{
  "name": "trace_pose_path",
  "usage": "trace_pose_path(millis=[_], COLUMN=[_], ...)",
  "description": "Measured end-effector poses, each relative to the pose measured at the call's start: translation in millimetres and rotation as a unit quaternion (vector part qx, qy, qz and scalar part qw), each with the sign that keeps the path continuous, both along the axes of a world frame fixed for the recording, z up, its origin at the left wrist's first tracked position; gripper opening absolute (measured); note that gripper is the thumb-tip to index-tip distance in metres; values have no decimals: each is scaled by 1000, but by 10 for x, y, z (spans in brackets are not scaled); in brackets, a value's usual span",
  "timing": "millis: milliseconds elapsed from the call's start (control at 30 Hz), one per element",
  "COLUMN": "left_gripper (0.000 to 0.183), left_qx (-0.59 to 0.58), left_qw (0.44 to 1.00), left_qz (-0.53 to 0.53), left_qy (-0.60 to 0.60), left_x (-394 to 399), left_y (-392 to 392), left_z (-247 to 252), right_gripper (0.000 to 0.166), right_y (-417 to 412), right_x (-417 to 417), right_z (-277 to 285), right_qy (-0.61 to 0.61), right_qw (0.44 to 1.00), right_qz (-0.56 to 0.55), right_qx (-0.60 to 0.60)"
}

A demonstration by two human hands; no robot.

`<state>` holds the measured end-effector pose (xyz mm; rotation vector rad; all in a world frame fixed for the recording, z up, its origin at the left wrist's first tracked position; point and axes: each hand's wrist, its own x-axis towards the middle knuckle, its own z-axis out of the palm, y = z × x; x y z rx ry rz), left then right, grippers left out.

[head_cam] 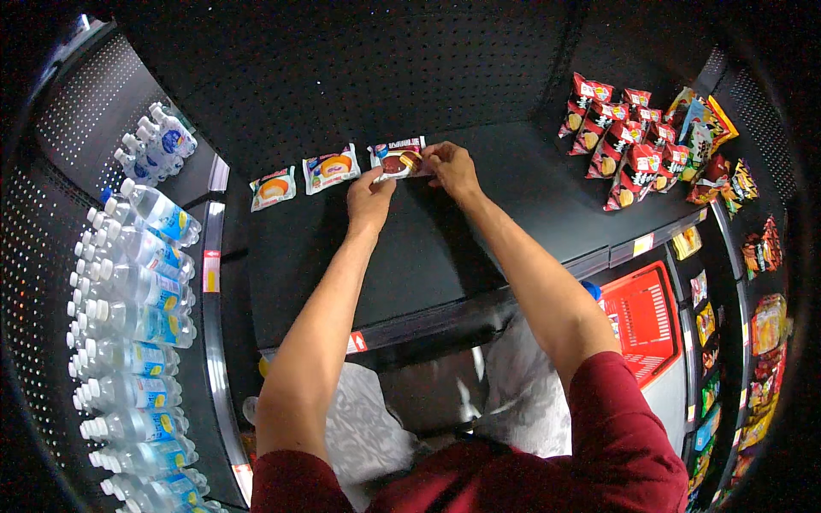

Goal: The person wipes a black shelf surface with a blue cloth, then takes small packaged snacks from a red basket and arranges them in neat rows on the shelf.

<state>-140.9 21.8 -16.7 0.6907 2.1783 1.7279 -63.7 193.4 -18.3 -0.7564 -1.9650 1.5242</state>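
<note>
Both my hands are on one packaged snack (396, 159) at the back of a black shelf (410, 256). Its wrapper shows a dark, chocolate-coloured filled cake. My left hand (371, 200) pinches the packet's lower left edge with thumb and fingers. My right hand (453, 169) grips its right end. To the left, a second packet (331, 168) with a purple-filled cake on its wrapper lies beside it, a small gap between them. Farther left lies a third packet (273, 188), green and white with an orange-toned cake picture. All three form a row along the perforated back panel (385, 77).
Red chip bags (625, 154) stand in rows at the shelf's right, beside mixed snack bags (702, 128). Clear water bottles (147, 301) line the left shelf, with smaller bottles (154, 144) behind. A red shopping basket (641, 320) sits below the shelf's front edge at right.
</note>
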Motion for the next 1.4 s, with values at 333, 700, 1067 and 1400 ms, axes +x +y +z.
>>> trace_pose_path(millis=[333,700,1067,1400], left_gripper=[59,55,68,25], left_qx=[-38,19,1,19], left_qw=[994,995,995,979], left_qz=[-22,-29,-75,-156], left_qy=[97,94,67,126], left_x=[-1,-68,-56,625], left_y=[124,109,58,79], left_z=[-40,-162,-58,194], right_gripper=[25,28,30,25], right_y=[188,145,183,251], right_x=[-202,-234,-204,304], right_z=[-162,-58,-49,368], right_qy=[7,-15,-3,55], right_qw=[999,998,999,998], right_qz=[0,18,36,13], right_qx=[53,51,22,35])
